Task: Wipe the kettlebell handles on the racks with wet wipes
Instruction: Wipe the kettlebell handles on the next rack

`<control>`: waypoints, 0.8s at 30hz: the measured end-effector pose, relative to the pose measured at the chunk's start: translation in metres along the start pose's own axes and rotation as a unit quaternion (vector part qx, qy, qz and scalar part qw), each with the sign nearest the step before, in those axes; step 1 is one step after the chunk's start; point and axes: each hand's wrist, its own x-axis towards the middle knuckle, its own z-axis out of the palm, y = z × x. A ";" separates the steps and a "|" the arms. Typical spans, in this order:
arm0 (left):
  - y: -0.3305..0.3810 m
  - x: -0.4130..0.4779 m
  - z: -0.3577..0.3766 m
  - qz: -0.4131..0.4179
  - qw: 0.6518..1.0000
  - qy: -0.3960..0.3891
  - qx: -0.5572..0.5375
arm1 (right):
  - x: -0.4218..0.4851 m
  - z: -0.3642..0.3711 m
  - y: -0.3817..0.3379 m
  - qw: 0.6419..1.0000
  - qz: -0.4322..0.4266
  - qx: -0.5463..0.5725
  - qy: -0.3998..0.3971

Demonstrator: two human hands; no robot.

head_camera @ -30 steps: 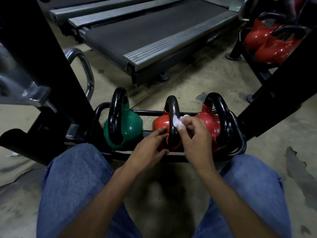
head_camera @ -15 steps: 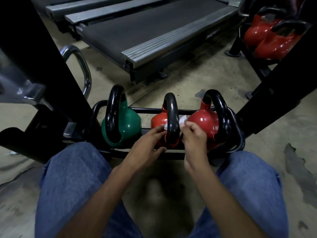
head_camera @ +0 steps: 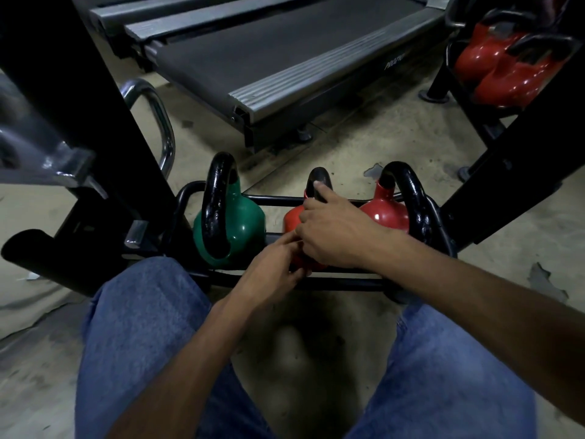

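Three kettlebells sit on a low black rack (head_camera: pixel 348 284): a green kettlebell (head_camera: pixel 243 228) on the left, a middle red kettlebell (head_camera: pixel 292 220) and a right red kettlebell (head_camera: pixel 384 212), all with black handles. My right hand (head_camera: pixel 335 231) lies over the middle kettlebell's handle (head_camera: pixel 318 176), its fingers curled round it and one fingertip near the top. The wet wipe is hidden, perhaps under that hand. My left hand (head_camera: pixel 275 272) reaches up from below and touches the middle kettlebell's body with straight fingers.
A treadmill (head_camera: pixel 285 58) lies on the floor behind the rack. A second rack with red kettlebells (head_camera: pixel 500 71) stands at the upper right. Black frame posts (head_camera: pixel 69 90) and a chrome bar (head_camera: pixel 161 122) crowd the left; another slanted post (head_camera: pixel 522 172) is on the right. My knees flank the rack.
My right hand moved from pinching the white wipe at the handle's side to wrapping over the handle, covering the wipe. My left hand stayed low at the kettlebell's body.
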 end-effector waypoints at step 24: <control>0.003 0.001 -0.003 0.006 1.000 0.009 0.004 | -0.053 0.046 -0.049 0.810 0.248 0.375 0.377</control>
